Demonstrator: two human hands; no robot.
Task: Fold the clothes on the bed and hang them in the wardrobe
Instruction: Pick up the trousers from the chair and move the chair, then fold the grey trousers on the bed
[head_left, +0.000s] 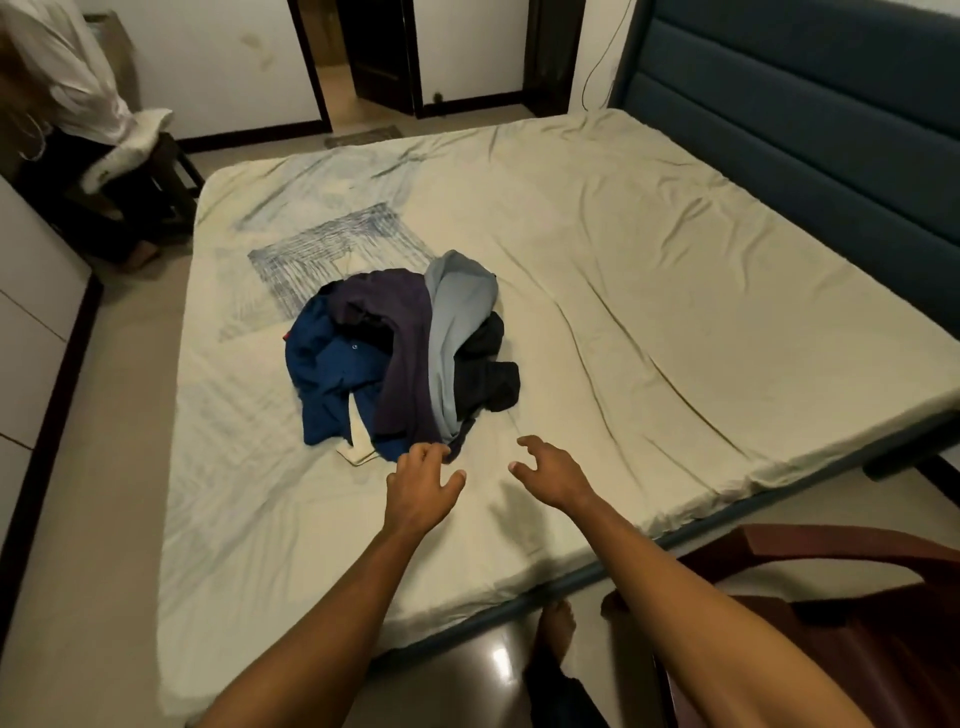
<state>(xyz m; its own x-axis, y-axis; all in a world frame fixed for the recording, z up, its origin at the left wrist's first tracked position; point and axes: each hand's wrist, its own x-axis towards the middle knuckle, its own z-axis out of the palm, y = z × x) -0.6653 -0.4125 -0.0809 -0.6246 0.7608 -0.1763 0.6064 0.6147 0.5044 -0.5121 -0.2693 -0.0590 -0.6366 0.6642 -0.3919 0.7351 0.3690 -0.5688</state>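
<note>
Reaching over the bed (597, 270): left hand (423, 480) fingers touching the near edge of the clothes pile (400, 358) mid-bed; right hand (553, 470) hovering just right, fingers spread, holding nothing.

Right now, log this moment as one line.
stage: reaching | left hand: open, at clothes pile edge | right hand: open, over bed | folded: none

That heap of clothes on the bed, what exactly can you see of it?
The pile of clothes is a crumpled, unfolded heap of soft fabric on the pale bedsheet, toward the bed's left half. A bright blue shirt with small buttons lies left, a dark purple garment drapes the middle, a grey-blue one beside it, a black one right. The left hand reaches its near edge, apparently touching.
</note>
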